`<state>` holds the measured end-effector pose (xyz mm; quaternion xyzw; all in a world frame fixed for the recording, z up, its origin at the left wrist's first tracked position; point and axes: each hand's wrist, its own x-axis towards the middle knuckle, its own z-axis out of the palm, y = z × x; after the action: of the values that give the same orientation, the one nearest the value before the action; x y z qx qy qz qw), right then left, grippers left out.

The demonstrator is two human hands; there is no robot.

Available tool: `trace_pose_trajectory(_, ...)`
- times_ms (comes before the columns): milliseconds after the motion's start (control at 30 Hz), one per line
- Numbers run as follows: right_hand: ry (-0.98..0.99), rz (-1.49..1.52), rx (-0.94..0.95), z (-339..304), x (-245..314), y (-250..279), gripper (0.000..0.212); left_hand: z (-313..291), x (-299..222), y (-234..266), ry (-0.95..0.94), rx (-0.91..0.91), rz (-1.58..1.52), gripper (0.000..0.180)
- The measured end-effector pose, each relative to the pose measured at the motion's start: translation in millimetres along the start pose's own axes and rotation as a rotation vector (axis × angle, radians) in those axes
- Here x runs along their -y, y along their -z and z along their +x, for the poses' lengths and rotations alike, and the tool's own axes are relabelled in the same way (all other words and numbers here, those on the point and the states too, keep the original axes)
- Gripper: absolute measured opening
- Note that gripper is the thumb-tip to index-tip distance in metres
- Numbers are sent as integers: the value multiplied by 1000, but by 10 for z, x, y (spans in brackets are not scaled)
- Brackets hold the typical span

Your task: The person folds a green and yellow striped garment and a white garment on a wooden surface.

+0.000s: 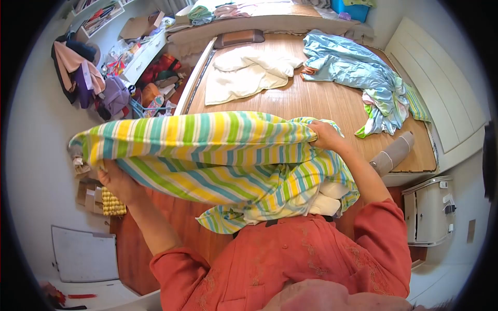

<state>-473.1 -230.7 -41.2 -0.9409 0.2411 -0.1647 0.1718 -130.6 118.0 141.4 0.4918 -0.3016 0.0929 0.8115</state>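
Orange sleeves (290, 259) sit closest to the lens, and both forearms rise from them to a striped sheet (218, 155) stretched out above the near edge of the bed (321, 101).

To the left of the bed, the left hand (115, 179) is closed under the sheet's left end, fingers hidden in the cloth, so how firm the hold is cannot be told. That end could slide free if the grip is only a pinch, since much of the fabric sags loose below.

Over the bed's near edge, the hanging middle folds bunch up; they may twist and spoil any neat fold.

Further right, the right hand (326, 136) is clenched on the sheet's upper hem. A white blanket (244, 72) and a blue quilt (353, 70) lie on the bed beyond, where a dropped corner could tangle.
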Motion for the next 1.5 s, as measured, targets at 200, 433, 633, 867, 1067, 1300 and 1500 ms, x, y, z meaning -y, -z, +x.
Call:
trace_pose_trajectory(200,-89,-102,142,-152,-277,-280,33,-138,99,227,-42,8,-46,10)
trace_pose_trajectory(433,-350,-320,-593,474,-796,1019,18,-107,-1,-199,-79,119,47,14)
trace_pose_trajectory(633,58,-751,-1519,-30,369,2636,21,190,484,-272,278,248,-193,23)
trace_pose_trajectory(867,-500,-571,-309,-1110,-964,1297,33,169,1514,88,112,379,368,25)
trace_pose_trajectory(1067,-272,-450,-944,-1120,-203,1687,35,222,979,169,111,336,158,25)
trace_pose_trajectory(1300,-489,127,-45,-1805,100,857,34,-284,1304,1308,671,559,453,27)
trace_pose_trajectory(1500,-645,468,326,-1683,42,1263,29,-571,1510,1918,1126,748,492,27)
